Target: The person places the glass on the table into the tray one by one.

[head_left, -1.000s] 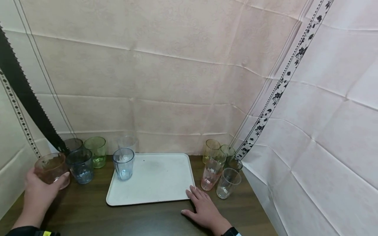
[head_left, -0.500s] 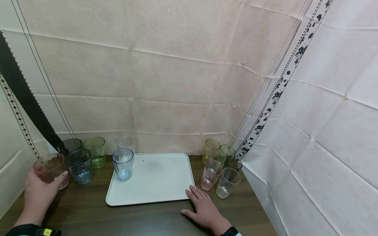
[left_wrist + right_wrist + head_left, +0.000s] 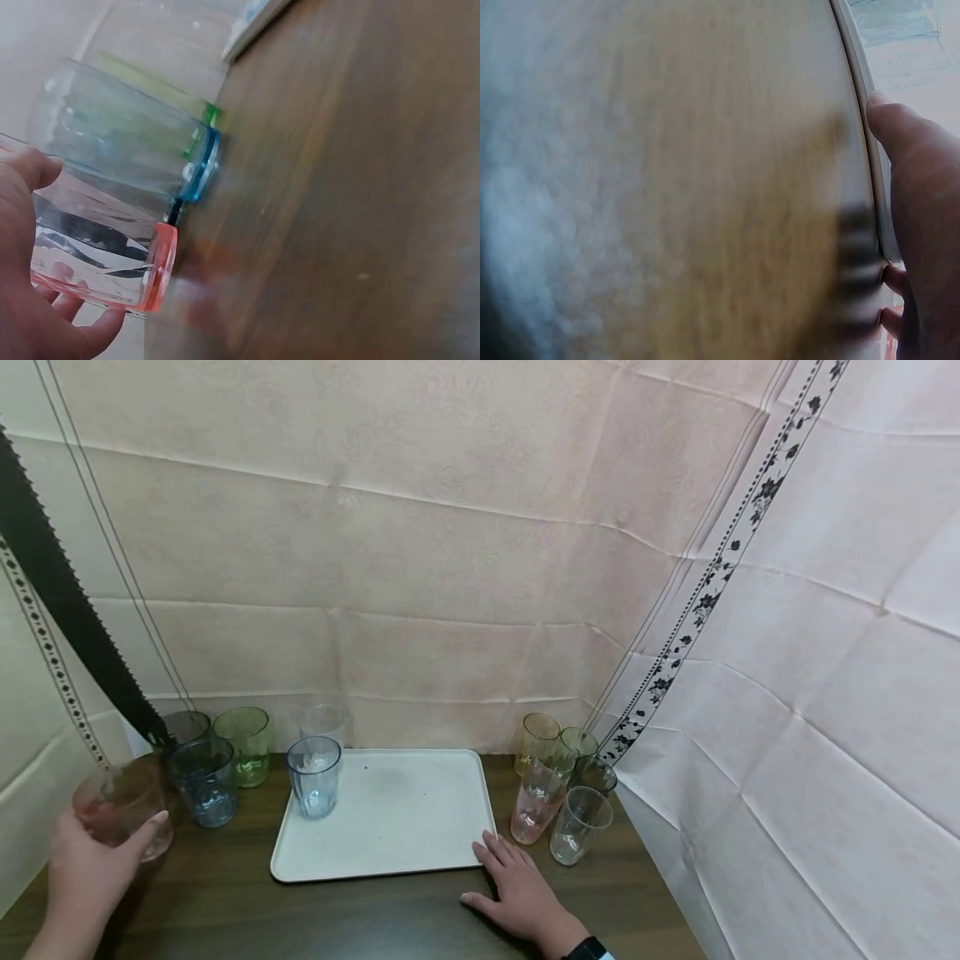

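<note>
At the left end of the table, my left hand (image 3: 93, 868) grips a pink glass (image 3: 123, 802), thumb on its near right side. The left wrist view has the same pink drinking glass (image 3: 97, 255), its thick base close over the wood. A blue glass (image 3: 202, 785) stands just right of it, with a green glass (image 3: 249, 752) behind. On the left part of the white tray (image 3: 405, 827) stands a light blue glass (image 3: 315, 781). My right hand (image 3: 521, 889) rests with extended fingers at the tray's front right corner, holding nothing.
Right of the tray stands a cluster of glasses: a pink one (image 3: 532, 810), a clear one (image 3: 576, 835), a dark one (image 3: 596, 774) and a yellow one (image 3: 538, 735). Another dark glass (image 3: 186, 727) is back left. Cloth walls (image 3: 450, 568) enclose the table.
My left hand has shifted left and slightly toward me with the pink glass, widening the gap to the blue glass. My right hand and the tray stay in place.
</note>
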`<state>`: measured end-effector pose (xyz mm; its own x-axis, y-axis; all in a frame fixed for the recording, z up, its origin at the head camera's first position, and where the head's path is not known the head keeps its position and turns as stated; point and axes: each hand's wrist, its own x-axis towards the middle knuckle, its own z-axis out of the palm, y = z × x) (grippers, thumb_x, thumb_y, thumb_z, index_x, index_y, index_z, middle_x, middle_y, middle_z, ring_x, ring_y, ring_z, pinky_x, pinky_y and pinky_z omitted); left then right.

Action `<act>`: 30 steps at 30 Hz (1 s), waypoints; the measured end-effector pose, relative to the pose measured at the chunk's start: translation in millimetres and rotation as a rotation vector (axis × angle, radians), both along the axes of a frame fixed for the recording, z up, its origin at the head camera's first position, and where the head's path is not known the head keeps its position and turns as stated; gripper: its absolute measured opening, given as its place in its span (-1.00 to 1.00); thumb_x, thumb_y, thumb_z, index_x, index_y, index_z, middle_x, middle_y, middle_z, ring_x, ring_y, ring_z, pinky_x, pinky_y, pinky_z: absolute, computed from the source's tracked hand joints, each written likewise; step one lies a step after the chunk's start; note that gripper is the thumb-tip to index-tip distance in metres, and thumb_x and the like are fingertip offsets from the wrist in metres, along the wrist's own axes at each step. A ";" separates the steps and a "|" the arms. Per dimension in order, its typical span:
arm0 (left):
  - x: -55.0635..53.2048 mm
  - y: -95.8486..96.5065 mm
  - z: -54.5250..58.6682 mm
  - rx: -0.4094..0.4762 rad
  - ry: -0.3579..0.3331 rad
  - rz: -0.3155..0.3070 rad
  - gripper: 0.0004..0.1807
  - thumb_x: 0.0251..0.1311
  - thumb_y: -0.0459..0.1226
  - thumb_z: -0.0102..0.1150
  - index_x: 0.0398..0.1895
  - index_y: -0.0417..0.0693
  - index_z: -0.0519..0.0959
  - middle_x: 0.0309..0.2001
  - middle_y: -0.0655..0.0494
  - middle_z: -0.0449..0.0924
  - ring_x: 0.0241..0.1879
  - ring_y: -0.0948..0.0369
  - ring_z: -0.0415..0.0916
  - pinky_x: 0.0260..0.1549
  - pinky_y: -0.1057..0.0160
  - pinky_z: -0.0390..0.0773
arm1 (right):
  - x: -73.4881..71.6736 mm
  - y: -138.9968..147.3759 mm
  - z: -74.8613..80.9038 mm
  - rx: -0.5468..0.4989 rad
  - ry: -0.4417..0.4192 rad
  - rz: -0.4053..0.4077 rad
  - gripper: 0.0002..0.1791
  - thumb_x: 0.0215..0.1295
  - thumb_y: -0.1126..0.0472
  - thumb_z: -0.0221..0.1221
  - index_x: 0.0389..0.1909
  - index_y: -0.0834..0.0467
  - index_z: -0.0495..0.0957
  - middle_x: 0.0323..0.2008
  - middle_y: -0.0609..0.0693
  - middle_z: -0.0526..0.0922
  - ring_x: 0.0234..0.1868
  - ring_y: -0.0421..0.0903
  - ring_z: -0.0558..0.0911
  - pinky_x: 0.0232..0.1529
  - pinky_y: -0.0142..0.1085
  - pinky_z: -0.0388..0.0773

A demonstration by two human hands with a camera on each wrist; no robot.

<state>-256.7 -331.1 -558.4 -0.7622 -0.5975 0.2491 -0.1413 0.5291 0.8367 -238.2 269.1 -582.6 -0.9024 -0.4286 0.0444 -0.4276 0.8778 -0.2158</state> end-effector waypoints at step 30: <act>39.2 83.2 39.3 0.135 -0.052 -0.245 0.05 0.12 0.02 0.53 0.46 -0.25 0.08 0.27 -0.21 0.30 0.06 0.20 0.40 -0.39 0.74 0.42 | 0.1 -1.0 -2.0 0.002 0.002 -0.009 -0.02 0.38 -0.58 -0.09 0.65 -0.11 0.18 0.65 -0.05 0.07 0.60 0.04 0.06 0.46 0.24 0.17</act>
<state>-217.4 -247.9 -519.1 -0.8977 -0.4188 0.1368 -0.0674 0.4373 0.8968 -238.2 268.0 -584.6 -0.9062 -0.4203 0.0458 -0.4199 0.8822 -0.2129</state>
